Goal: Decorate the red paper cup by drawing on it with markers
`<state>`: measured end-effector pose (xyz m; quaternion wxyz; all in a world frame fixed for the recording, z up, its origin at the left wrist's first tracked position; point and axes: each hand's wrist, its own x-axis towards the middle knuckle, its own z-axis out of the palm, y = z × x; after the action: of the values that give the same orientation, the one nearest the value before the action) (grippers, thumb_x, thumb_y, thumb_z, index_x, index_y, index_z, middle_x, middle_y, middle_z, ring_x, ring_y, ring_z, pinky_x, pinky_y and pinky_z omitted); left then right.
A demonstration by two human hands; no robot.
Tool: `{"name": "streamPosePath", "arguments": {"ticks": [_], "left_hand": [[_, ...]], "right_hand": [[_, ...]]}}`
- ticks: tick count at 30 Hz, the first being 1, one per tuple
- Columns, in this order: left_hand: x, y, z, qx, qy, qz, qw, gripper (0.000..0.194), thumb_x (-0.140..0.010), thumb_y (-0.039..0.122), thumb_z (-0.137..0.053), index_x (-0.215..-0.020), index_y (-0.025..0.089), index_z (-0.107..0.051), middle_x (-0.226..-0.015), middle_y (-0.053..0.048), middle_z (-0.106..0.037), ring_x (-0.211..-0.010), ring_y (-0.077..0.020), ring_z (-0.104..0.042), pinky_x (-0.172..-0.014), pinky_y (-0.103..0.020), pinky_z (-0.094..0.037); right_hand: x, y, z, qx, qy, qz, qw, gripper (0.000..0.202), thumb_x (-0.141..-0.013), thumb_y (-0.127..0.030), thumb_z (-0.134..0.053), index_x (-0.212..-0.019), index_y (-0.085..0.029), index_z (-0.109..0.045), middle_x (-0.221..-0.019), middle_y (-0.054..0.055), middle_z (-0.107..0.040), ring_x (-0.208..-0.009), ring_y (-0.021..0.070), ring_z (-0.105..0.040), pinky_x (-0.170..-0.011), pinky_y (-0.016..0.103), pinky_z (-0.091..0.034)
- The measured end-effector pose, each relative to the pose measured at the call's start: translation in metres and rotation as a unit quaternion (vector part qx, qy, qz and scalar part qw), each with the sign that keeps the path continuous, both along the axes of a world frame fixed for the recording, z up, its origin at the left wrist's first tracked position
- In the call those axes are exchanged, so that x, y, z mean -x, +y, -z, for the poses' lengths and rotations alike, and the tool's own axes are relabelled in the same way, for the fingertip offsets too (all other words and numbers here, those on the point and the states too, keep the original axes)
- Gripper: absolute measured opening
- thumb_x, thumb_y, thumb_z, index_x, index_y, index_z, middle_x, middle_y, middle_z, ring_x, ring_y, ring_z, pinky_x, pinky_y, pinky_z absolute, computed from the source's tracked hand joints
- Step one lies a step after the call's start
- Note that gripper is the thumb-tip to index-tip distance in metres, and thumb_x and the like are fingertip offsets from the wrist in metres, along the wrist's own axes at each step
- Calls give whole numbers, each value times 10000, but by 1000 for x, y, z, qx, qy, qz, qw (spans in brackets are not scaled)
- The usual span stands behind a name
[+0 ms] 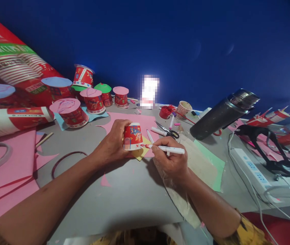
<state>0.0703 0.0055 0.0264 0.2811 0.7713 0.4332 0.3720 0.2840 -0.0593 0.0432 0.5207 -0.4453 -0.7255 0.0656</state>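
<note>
Paper cup (134, 134): mid-view, pinched between left hand (111, 137) fingers and thumb, unbraced. Right hand (171, 161) fingers pinch a white marker (176, 150), tip at the cup's band. Risk: smeared ink, should the cup (apparently thin-walled) rotate. Scissors (169, 131): three o'clock, possible sleeve snag.

Dim, bluish light; white glare at centre; soft shadows under the arms; edges stretched, smeary
</note>
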Motion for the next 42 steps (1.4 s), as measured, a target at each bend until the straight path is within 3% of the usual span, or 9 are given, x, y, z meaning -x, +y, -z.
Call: {"name": "streamPosePath", "arguments": {"ticks": [7, 16, 29, 35, 42], "left_hand": [[2, 4, 4, -14, 4, 9, 1000, 840, -683, 420, -951, -1354, 256, -473, -1358, -87, -577, -1165, -295, -672, -967, -436, -602], [1, 3, 3, -16, 1, 9, 1000, 820, -700, 401, -933, -1364, 261, -471, -1377, -85, -572, -1196, -300, -667, -995, -441, -593], [1, 4, 4, -19, 6, 14, 1000, 810, -694, 432, -939, -1339, 268, -478, -1349, -87, -576, -1162, -305, -671, -971, -460, -603], [1, 3, 4, -21, -1, 14, 1000, 836, -688, 371, -945, -1365, 266, -466, -1369, -83, -575, -1176, -298, -673, -991, -451, -596], [2, 5, 5, -26, 3, 20, 999, 846, -663, 377, -961, -1344, 261, -473, -1357, -81, -558, -1190, -300, -660, -985, -441, -595]], "right_hand": [[3, 0, 2, -8, 12, -35, 999, 100, -957, -206, -673, -864, -226, -704, -722, 0, -756, -589, 143, -687, -569, 253, -519], [2, -1, -1, 10, 9, -9, 1000, 132, -932, -183, -656, -811, -221, -694, -711, -1, -752, -565, 132, -670, -534, 240, -486], [2, 0, 1, 16, 5, -25, 1000, 112, -949, -215, -669, -845, -222, -709, -743, 10, -759, -594, 144, -683, -569, 254, -518], [1, -1, 0, 29, 11, 12, 999, 131, -936, -207, -657, -812, -221, -697, -712, -3, -744, -558, 131, -652, -558, 249, -496], [2, -2, -3, 10, 8, -12, 1000, 131, -932, -182, -660, -811, -213, -701, -718, 3, -757, -553, 122, -651, -524, 232, -476]]}}
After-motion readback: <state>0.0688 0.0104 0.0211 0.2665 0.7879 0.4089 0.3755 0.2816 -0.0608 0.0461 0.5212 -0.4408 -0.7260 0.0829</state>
